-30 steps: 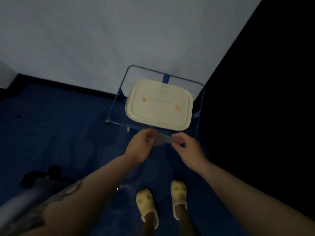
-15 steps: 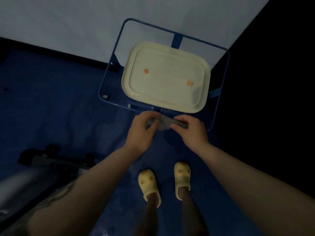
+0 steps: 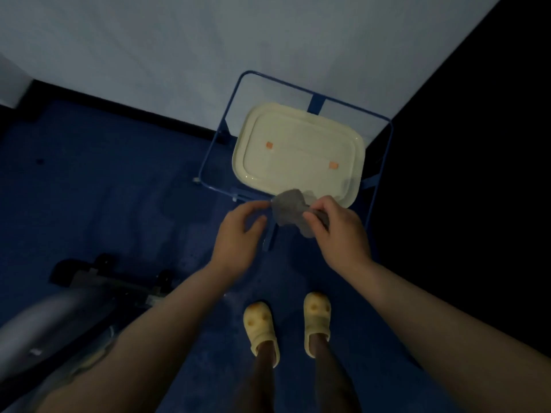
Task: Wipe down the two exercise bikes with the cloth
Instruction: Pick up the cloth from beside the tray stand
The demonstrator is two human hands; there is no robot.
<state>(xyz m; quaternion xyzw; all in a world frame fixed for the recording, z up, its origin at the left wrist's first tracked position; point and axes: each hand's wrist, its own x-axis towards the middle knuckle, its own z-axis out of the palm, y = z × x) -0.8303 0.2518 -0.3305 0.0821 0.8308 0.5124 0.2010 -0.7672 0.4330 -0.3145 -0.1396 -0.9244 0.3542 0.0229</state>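
A small grey cloth (image 3: pixel 288 208) hangs crumpled over the near edge of a cream tray (image 3: pixel 298 129). My right hand (image 3: pixel 340 234) pinches the cloth at its right side. My left hand (image 3: pixel 238 234) is just left of the cloth, fingers loosely curled, with a small gap to the fabric. Part of one exercise bike (image 3: pixel 89 296) shows at the lower left: a grey frame and a black base with wheels, blurred. No second bike is in view.
The tray sits on a blue metal stand (image 3: pixel 208 153) in the corner, against a pale wall (image 3: pixel 208 55). A dark wall (image 3: pixel 477 174) runs along the right. The floor (image 3: pixel 104 189) is blue. My feet in yellow clogs (image 3: pixel 262 326) stand below the hands.
My left hand has let go of the cloth, which both hands held before. The cloth now hangs from my right hand, more spread out. The view shifted so the tray sits farther right.
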